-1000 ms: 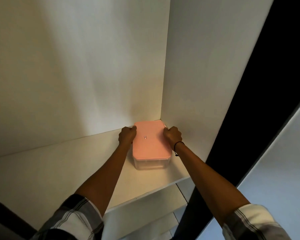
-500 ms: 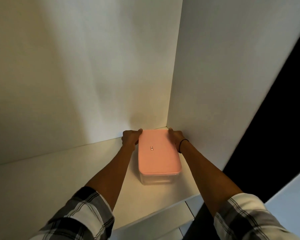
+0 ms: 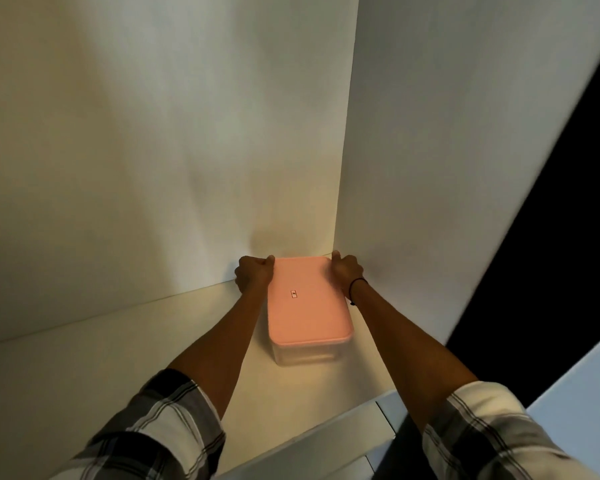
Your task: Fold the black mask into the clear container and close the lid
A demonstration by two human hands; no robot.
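Observation:
A clear container (image 3: pixel 303 355) with a pink lid (image 3: pixel 307 303) shut on it sits on a white shelf (image 3: pixel 118 344), pushed into the back right corner. My left hand (image 3: pixel 253 273) grips the lid's far left edge. My right hand (image 3: pixel 345 271) grips its far right edge, a black band on that wrist. The black mask does not show; the container's wall looks cloudy and I cannot tell what is inside.
A white back wall (image 3: pixel 170 133) and a white side panel (image 3: pixel 447 150) close in the corner right behind and beside the container. The shelf's front edge (image 3: pixel 309 431) runs below my forearms, with lower shelves under it. A dark gap (image 3: pixel 551 237) lies to the right.
The view has drawn closer to the shelf and the container appears larger and more centred. Both hands have stayed on the far end of the lid.

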